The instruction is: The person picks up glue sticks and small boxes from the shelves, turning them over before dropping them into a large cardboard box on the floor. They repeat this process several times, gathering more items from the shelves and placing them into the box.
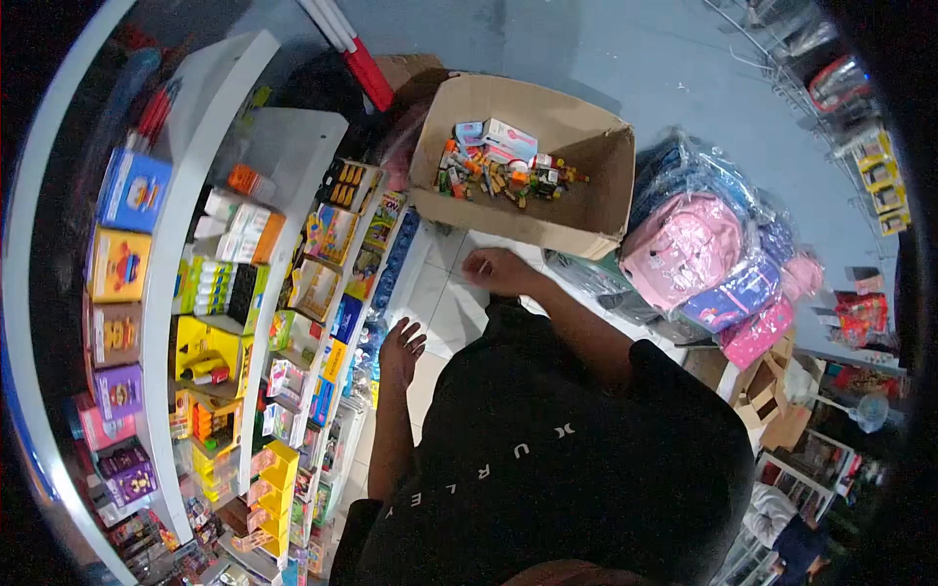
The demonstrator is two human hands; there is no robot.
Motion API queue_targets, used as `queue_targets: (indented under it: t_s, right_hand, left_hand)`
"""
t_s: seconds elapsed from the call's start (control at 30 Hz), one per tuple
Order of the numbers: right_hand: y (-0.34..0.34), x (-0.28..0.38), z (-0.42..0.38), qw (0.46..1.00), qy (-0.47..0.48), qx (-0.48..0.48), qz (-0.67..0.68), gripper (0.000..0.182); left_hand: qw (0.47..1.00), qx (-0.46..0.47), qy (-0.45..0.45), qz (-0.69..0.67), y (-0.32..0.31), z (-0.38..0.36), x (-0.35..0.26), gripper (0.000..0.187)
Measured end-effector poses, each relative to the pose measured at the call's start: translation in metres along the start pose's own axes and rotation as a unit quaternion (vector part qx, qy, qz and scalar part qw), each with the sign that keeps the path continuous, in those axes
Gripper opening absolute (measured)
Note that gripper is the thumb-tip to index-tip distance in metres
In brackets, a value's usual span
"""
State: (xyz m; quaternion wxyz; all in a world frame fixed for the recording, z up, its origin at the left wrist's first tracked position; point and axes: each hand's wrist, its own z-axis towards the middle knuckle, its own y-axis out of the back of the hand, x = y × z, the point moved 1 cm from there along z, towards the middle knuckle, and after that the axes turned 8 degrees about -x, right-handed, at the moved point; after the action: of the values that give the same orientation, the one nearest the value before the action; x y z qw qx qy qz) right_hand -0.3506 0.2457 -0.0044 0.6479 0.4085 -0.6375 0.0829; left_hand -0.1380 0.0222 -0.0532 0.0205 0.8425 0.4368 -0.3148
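My left hand (402, 350) hangs beside the lower shelves with its fingers apart and slightly bent, holding nothing. Closest to it are small packaged goods and blue-wrapped packs (396, 259) along the shelf edge. Over the tiled floor, just below the cardboard box (523, 223), is my right hand (500, 271). Its fingers are loosely bent, and nothing shows in them. Inside the box lie many small loose items (498, 181), some with orange or yellow parts, plus a white, pink and blue carton (510, 142).
White shelves (210, 107) on the left carry boxed goods, including a yellow display box (208, 356) and a yellow stand (274, 498). At right, plastic-wrapped backpacks, one pink (689, 249), pile against the blue wall. Opened cardboard (772, 391) lies farther right. A red-and-white pole (357, 59) leans behind.
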Motion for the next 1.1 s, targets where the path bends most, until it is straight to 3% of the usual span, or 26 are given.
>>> queue_targets:
  t_s: [0.07,0.1,0.13,0.17,0.23,0.3,0.33,0.53,0.7,0.83,0.9,0.97,1.03,1.07,1.1]
  right_hand:
    - [0.044,-0.014,0.026,0.996,0.01,-0.072,0.044,0.016]
    - [0.063,-0.029,0.042,0.993,-0.043,-0.077,0.076,0.017]
    - [0.059,-0.101,0.068,0.979,-0.041,-0.109,0.167,0.018]
    - [0.084,-0.098,0.076,0.986,0.022,-0.143,0.076,0.02]
    - [0.109,-0.125,0.091,0.984,-0.032,-0.174,0.014,0.024]
    - [0.124,-0.158,0.102,0.988,-0.086,-0.094,-0.082,0.026]
    - [0.125,-0.178,0.108,0.986,-0.107,-0.062,-0.114,0.027]
    - [0.084,-0.27,0.153,0.975,-0.154,-0.002,-0.163,0.036]
    - [0.038,-0.31,0.244,0.974,-0.109,-0.056,-0.193,0.045]
    - [0.012,-0.324,0.309,0.976,-0.05,-0.111,-0.182,0.053]
    - [0.0,-0.327,0.316,0.979,0.008,-0.156,-0.132,0.057]
    - [-0.004,-0.329,0.317,0.971,0.033,-0.174,-0.163,0.059]
    - [0.0,-0.326,0.317,0.944,0.013,-0.146,-0.295,0.062]
    - [0.0,-0.327,0.313,0.985,-0.089,-0.143,-0.041,0.059]
    - [0.0,-0.327,0.309,0.95,-0.185,-0.131,0.217,0.056]
  left_hand:
    - [1.0,-0.002,-0.014,0.019,-0.019,0.003,-0.008,0.046]
    - [0.999,-0.005,-0.019,0.029,-0.026,0.006,-0.01,0.046]
    - [1.0,-0.012,-0.008,0.023,-0.034,0.009,-0.011,0.045]
    - [1.0,-0.019,0.004,0.016,-0.041,0.013,-0.01,0.045]
    - [1.0,-0.018,0.012,-0.01,-0.047,0.02,0.0,0.045]
    - [0.999,0.001,-0.022,0.029,-0.049,0.025,0.014,0.047]
    - [0.999,-0.048,0.015,0.008,-0.063,0.018,0.012,0.047]
    - [0.983,-0.166,0.078,0.0,-0.054,0.008,0.053,0.048]
    - [0.952,-0.263,0.156,-0.008,-0.038,-0.02,0.089,0.049]
    - [0.947,-0.277,0.165,-0.002,-0.025,-0.04,0.112,0.049]
    - [0.937,-0.296,0.17,0.071,-0.029,-0.042,0.116,0.047]
    - [0.93,-0.296,0.181,0.122,-0.036,-0.039,0.114,0.044]
    - [0.937,-0.269,0.177,0.136,-0.038,-0.033,0.119,0.041]
    - [0.942,-0.249,0.175,0.145,-0.037,-0.028,0.123,0.039]
    - [0.946,-0.227,0.172,0.154,-0.037,-0.026,0.127,0.038]
